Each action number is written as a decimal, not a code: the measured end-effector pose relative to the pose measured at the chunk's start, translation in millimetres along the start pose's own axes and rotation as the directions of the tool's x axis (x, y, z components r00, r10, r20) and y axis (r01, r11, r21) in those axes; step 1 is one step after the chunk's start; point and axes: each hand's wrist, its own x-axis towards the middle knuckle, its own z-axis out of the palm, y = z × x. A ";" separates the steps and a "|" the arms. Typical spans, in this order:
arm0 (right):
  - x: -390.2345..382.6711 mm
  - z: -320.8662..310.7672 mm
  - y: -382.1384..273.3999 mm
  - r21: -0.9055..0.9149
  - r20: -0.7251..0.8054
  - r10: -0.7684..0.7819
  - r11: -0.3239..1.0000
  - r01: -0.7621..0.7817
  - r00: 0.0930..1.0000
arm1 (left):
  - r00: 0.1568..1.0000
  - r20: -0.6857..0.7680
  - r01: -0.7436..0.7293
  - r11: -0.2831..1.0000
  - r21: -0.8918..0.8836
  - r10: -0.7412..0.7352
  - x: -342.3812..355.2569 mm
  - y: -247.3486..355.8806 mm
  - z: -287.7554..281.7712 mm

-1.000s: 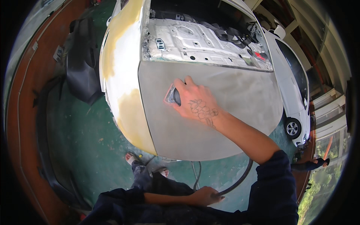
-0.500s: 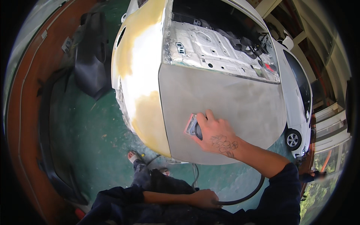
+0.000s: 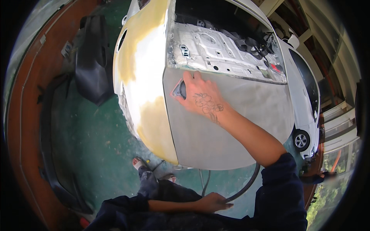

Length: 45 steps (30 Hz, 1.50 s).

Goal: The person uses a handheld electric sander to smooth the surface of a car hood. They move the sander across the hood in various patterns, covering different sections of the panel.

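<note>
Sanding block (image 3: 177, 91) lay near the grey panel's (image 3: 231, 115) upper left corner

The pink-edged block rested on the panel, just inside its left edge and close below its upper edge. The right hand (image 3: 204, 93) held it, fingers curled over its back. Good handling here seemed to call for a flat block face, light and even pressure, long overlapping strokes, and extra care beside the panel's edges, where a tilted block could cut too deep.

Below the panel, the left hand (image 3: 213, 202) had its fingers closed around a dark hose (image 3: 248, 186); keeping that slack off the grey surface looked wise. Whether the thin loop (image 3: 207, 183) under the panel's lower edge belonged to the same hose was hard to tell.

Left of the panel ran a white-and-yellow body side (image 3: 148, 111); beyond its upper edge lay a bare metal shelf (image 3: 210, 52). A white car (image 3: 302, 100) stood right of the panel, and a dark bumper (image 3: 92, 65) well to its left on the green floor (image 3: 100, 142).
</note>
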 end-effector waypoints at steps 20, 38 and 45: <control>-5.8 -3.8 -20.1 0.030 0.097 -0.173 0.985 0.170 0.980 | 0.998 -0.065 0.008 0.991 0.135 0.001 -7.7 15.8 -5.8; -44.0 -6.5 -9.9 0.057 0.156 -0.218 0.976 0.211 0.964 | 0.999 -0.032 0.003 0.959 0.284 0.007 -15.7 19.8 -15.4; 33.1 -17.4 2.1 0.025 0.052 0.029 0.999 -0.030 0.998 | 0.986 -0.147 0.103 0.984 0.145 -0.081 -17.5 30.0 -24.3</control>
